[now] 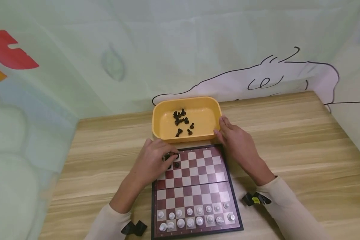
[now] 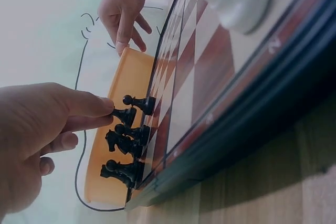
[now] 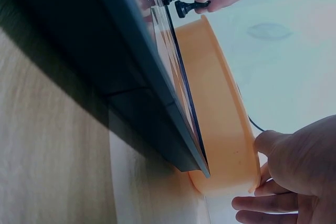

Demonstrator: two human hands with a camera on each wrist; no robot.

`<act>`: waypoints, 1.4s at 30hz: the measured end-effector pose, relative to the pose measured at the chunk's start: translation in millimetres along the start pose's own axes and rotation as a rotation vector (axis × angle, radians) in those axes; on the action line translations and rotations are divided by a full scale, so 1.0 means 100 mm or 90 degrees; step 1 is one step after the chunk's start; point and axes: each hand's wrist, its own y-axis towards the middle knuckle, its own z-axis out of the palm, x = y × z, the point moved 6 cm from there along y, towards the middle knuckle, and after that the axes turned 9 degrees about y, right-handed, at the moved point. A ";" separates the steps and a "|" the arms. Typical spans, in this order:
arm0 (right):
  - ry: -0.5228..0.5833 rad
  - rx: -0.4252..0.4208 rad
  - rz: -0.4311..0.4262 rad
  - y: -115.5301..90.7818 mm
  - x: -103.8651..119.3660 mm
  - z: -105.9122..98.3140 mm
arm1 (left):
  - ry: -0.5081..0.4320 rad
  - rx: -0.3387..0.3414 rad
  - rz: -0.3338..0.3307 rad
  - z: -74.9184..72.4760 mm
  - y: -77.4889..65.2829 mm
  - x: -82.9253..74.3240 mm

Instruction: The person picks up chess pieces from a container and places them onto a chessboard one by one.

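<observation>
My left hand (image 1: 156, 160) is at the far left corner of the chessboard (image 1: 187, 181), pinching a black chess piece (image 3: 185, 8) by its top between thumb and finger. In the left wrist view, black pawns and a black knight (image 2: 119, 142) stand on the squares close to that hand; in the head view the fingers partly cover them. My right hand (image 1: 240, 143) touches the right front corner of the yellow plastic bin (image 1: 210, 136), its fingers extended along the wall. Several loose black chess pieces (image 1: 179, 132) lie inside this bin.
White chess pieces (image 1: 199, 220) stand in two rows along the near side of the board. The board lies on a wooden table (image 1: 294, 140), just in front of the bin. Behind the table hangs a printed cloth (image 1: 180, 50).
</observation>
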 end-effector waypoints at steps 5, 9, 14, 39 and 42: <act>-0.001 0.010 0.008 0.01 0.00 0.01 | 0.004 0.019 -0.012 0.03 0.00 0.01; -0.001 0.013 0.012 0.01 0.00 0.00 | 0.010 0.039 -0.018 0.06 0.00 0.01; -0.008 0.011 0.015 0.02 0.00 -0.01 | 0.012 0.043 -0.022 0.08 0.01 0.01; -0.006 0.009 0.011 0.00 0.01 -0.01 | 0.001 0.076 -0.063 0.11 0.00 0.02; -0.003 0.010 0.015 0.00 0.01 0.00 | 0.007 0.082 -0.065 0.12 -0.01 0.02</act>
